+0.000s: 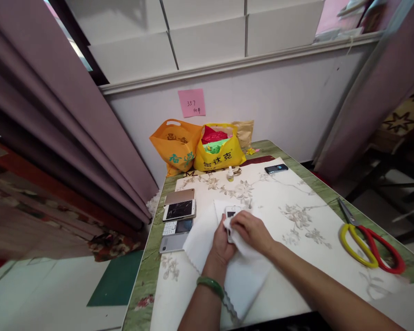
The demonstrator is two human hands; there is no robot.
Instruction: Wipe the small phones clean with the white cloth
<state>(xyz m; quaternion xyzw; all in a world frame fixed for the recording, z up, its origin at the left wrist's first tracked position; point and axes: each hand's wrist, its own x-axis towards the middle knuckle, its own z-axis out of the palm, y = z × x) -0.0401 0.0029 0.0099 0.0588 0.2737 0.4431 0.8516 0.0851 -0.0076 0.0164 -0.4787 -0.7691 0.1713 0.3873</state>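
A white mobile phone (232,210) with a small dark screen lies in my left hand (224,242), whose fingers are wrapped round its side. My right hand (253,231) pinches a white cloth (242,276) and presses a fold of it on the phone's face. Much of the phone is hidden by the cloth and fingers. The cloth spreads below both hands over the floral table covering. To the left lie several other phones: a gold one (180,196), a white one with a cracked dark screen (179,210), a keypad phone (178,226) and a silver one (174,242).
Scissors (369,246) with yellow and red handles lie at the right edge. A black phone (276,168) and a small bottle (230,174) are farther back. An orange bag (175,145) and a yellow bag (219,158) stand against the wall.
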